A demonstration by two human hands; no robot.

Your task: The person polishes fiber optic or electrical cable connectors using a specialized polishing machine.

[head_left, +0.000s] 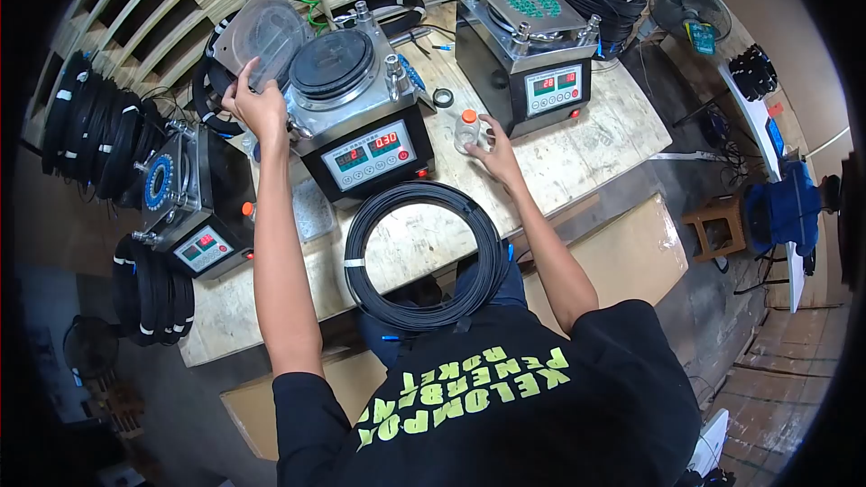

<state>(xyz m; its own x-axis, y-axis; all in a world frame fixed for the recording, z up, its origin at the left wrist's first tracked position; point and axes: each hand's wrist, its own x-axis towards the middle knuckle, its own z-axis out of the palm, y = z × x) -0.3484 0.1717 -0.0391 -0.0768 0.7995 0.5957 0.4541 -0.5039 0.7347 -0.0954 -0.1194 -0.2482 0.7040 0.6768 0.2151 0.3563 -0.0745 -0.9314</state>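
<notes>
My left hand grips the lower edge of a flat metal plate with a translucent round disc on it, tilted up beside the middle machine. That machine has a dark round pad on top and a lit red display on its front. In my right hand, the fingers are closed around a small clear bottle with an orange cap, held upright over the wooden table. A black tape roll lies just behind the bottle. A coil of black cable leans at the table's front edge, against my lap.
A second machine with a green-dotted plate stands at right, a third at left. Black cable coils hang at left; more sit at back right. Another orange-capped bottle is near my left forearm. The wooden table extends right.
</notes>
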